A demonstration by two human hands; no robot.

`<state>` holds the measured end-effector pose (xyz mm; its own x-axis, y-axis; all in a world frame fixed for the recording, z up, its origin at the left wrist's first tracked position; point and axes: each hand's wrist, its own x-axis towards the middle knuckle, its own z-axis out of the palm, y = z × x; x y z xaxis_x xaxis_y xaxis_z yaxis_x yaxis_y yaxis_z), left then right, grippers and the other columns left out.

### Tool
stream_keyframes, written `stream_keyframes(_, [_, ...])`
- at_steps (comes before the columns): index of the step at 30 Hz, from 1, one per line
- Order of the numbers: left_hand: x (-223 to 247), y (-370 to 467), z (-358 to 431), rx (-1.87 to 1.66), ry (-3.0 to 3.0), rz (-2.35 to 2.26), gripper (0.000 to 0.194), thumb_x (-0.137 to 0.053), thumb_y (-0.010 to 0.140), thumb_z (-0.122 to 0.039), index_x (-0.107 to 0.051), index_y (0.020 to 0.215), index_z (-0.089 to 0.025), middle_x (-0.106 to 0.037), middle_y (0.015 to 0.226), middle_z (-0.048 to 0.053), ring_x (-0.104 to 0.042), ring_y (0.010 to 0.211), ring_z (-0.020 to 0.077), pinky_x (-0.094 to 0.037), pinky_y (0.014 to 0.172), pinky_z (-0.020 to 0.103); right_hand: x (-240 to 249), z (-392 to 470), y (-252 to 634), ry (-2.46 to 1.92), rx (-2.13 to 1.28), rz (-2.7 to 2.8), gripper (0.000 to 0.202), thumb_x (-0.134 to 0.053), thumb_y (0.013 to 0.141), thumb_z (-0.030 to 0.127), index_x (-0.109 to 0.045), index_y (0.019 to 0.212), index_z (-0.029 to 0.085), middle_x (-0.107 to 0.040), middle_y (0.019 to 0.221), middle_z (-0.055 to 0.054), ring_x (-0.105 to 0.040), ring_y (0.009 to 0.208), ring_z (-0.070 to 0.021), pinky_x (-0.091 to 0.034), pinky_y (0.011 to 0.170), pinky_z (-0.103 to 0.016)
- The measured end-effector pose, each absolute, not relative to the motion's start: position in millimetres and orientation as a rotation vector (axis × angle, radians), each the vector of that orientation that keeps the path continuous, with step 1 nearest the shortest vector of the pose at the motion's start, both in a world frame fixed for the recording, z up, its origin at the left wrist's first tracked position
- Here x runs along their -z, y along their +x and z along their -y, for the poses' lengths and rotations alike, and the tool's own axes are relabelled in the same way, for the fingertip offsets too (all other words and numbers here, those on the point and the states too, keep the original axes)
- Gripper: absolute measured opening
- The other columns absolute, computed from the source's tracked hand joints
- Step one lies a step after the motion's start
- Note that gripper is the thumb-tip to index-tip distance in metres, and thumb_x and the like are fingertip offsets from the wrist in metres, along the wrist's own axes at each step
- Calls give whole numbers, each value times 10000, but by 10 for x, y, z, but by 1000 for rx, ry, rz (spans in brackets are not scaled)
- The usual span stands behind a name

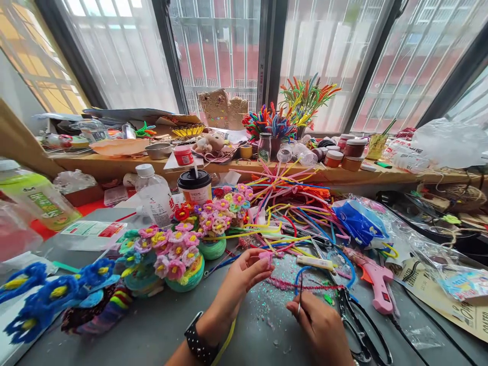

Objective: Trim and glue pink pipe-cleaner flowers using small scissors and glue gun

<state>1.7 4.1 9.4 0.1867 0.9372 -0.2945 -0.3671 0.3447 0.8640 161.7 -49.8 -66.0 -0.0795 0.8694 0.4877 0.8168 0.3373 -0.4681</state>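
Observation:
My left hand (244, 274), with a dark dotted watch band at the wrist, pinches a small pink pipe-cleaner flower (266, 258) between thumb and fingers. To its right, my right hand (318, 317) is closed around a slim metal tool (300, 294) that points upward; its exact kind is unclear. A red glittery pipe cleaner (287, 283) lies just beyond the hands, over scattered glitter (263, 305). Beside my right hand rest black-handled scissors (360, 325). Left of my left hand stand pots of finished pink flowers (181, 249) and blue flowers (63, 295).
A pink glue gun (381, 290) lies at right with its cord trailing forward. Loose pipe cleaners (282, 193) heap at the back, beside a blue packet (360, 221). A lidded cup (195, 187) and a clear bottle (154, 195) stand behind the flowers. Jars line the windowsill (236, 170).

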Motion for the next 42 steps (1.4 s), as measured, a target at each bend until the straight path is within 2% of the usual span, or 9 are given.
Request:
stream_keyframes(3, [-120, 10, 5, -1028, 776, -927, 262, -658, 633, -288, -602, 848, -148, -631, 771, 41, -612, 720, 144, -467, 704, 247, 627, 506, 1582, -1493, -94, 1890, 525, -221, 872, 496, -519, 581, 177, -561, 502, -4, -537, 454, -114, -356, 463, -200])
stream_keyframes(9, [-13, 5, -26, -973, 829, -857, 242, -663, 628, -300, -616, 806, -145, -640, 732, 38, -615, 711, 143, -469, 706, 243, 522, 496, 1589, -1493, -39, 1974, 558, -189, 869, 510, -531, 583, 176, -579, 523, -10, -555, 469, -117, -340, 459, -207])
stream_keyframes(15, [25, 33, -25, -1025, 826, -867, 210, -674, 618, -290, -616, 746, -135, -625, 676, 22, -609, 660, 126, -478, 651, 215, 320, 350, 1520, -1577, 215, 2083, 560, -179, 853, 540, -554, 655, 174, -601, 609, -36, -583, 520, -149, -332, 466, -228])
stream_keyframes(20, [-32, -19, -12, -1102, 819, -804, 179, -638, 665, -274, -634, 776, -134, -649, 750, 40, -614, 723, 137, -476, 711, 233, 242, 171, 1381, -1719, 392, 2098, 520, -184, 867, 510, -532, 707, 158, -602, 629, -57, -599, 568, -177, -333, 464, -242])
stream_keyframes(26, [-28, -48, -26, -1171, 782, -792, 180, -639, 664, -254, -662, 783, -121, -662, 835, 55, -612, 754, 144, -468, 760, 250, 371, 118, 1323, -1784, 490, 2097, 469, -237, 855, 518, -505, 740, 150, -600, 661, -69, -600, 582, -184, -324, 449, -241])
stream_keyframes(32, [-1, -13, -3, -1118, 808, -820, 185, -657, 642, -258, -658, 753, -110, -651, 743, 48, -606, 721, 145, -478, 718, 247, 362, 201, 1397, -1885, 489, 2088, 400, -308, 856, 471, -502, 705, 155, -595, 635, -53, -594, 541, -180, -287, 436, -237])
stream_keyframes(42, [15, -8, -11, -1083, 849, -837, 194, -648, 649, -286, -646, 766, -132, -649, 730, 31, -603, 699, 128, -477, 694, 234, 311, 250, 1414, -1869, 512, 2087, 340, -453, 802, 463, -536, 675, 159, -600, 606, -43, -584, 524, -174, -285, 449, -244])
